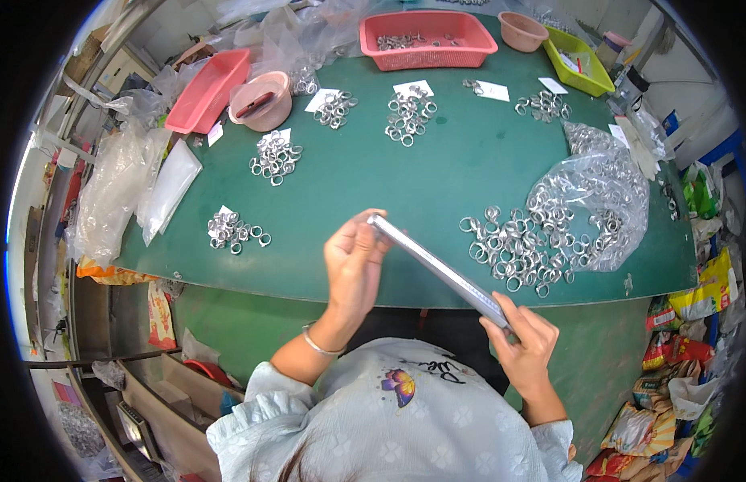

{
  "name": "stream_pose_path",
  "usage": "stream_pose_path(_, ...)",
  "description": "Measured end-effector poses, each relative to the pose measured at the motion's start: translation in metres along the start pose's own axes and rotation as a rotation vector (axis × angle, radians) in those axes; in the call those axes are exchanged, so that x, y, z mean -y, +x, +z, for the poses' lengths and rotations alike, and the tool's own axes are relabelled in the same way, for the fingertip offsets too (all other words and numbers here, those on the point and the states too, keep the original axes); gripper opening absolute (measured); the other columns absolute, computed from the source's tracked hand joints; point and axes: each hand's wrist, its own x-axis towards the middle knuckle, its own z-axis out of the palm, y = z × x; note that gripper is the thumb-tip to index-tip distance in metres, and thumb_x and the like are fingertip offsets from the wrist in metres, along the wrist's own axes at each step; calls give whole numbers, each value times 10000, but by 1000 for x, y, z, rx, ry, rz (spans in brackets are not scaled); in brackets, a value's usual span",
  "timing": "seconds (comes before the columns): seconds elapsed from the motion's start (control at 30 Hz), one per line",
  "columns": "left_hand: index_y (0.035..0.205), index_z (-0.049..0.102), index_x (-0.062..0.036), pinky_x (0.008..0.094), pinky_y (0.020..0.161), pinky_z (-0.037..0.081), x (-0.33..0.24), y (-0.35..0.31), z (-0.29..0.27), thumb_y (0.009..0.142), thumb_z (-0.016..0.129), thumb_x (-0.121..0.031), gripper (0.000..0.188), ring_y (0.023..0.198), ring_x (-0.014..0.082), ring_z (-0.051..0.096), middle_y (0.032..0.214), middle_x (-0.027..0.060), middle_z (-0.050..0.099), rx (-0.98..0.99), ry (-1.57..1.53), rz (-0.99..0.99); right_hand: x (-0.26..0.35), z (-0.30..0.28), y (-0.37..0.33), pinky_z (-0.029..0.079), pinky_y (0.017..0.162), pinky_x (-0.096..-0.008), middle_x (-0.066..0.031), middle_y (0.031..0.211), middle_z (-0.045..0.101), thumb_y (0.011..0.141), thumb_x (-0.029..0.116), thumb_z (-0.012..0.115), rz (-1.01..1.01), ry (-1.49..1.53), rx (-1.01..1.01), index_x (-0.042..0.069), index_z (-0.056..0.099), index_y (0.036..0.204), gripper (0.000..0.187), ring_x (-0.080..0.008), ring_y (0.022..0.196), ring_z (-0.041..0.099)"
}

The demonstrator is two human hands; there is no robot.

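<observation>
A long silver ring mandrel [437,269] slants across my front, its far end up to the left and its near end down to the right. At the upper end my left hand [355,255] is closed, thumb and fingers at the tip; whether a ring sits between them I cannot make out. My right hand [524,336] grips the lower end, fingers wrapped round it. To the right of the mandrel lies a large loose heap of silver rings [513,249], spilling from a clear plastic bag [622,189] full of rings.
Smaller ring piles with white paper slips lie around the green table [349,177], such as a near-left pile [235,231]. Pink baskets [428,60], a pink bowl [264,116] and a yellow-green basket [582,76] stand along the back. Plastic bags [108,193] crowd the left edge.
</observation>
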Motion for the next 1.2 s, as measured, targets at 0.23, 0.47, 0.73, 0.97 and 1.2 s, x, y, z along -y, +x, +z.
stream_pose_path(0.23, 1057, 537, 12, 295, 836, 480, -5, 14, -11, 899, 546, -247, 304, 1000, 184, 534, 1038, 99, 554, 43, -566, -385, -6, 2, -5, 362, 480, -190, -9, 656, 572, 734, 59, 706, 398, 590, 72, -39, 633, 1010, 302, -46, 535, 466)
stream_pose_path(0.47, 964, 564, 28, 270, 776, 538, -5, 12, -5, 895, 542, -292, 328, 869, 192, 611, 970, 140, 596, 83, -860, -635, -16, 6, -13, 236, 378, -160, 4, 586, 441, 875, 125, 572, 748, 1241, 137, -78, 508, 1189, 379, -35, 445, 343)
stream_pose_path(0.73, 1010, 565, 16, 259, 756, 528, 3, 9, -18, 909, 511, -324, 359, 838, 162, 600, 921, 100, 593, 169, -741, -566, -26, 18, -23, 253, 363, -163, -6, 571, 429, 897, 178, 544, 785, 1291, 222, -95, 507, 1141, 368, -44, 425, 343)
stream_pose_path(0.97, 1053, 573, -15, 239, 703, 480, 4, 5, -51, 901, 549, -262, 291, 796, 132, 570, 884, 49, 574, 31, -243, -279, -24, 27, -17, 242, 347, -177, -13, 535, 419, 902, 238, 543, 813, 1268, 320, -55, 526, 1102, 355, -54, 384, 335)
stream_pose_path(1.2, 1039, 611, -21, 236, 701, 481, -14, 10, -83, 839, 633, -125, 226, 811, 88, 565, 964, 31, 598, -146, 370, -130, -25, 38, -14, 268, 366, -162, -11, 577, 446, 896, 173, 557, 887, 1260, 326, -78, 534, 1121, 338, -46, 438, 369)
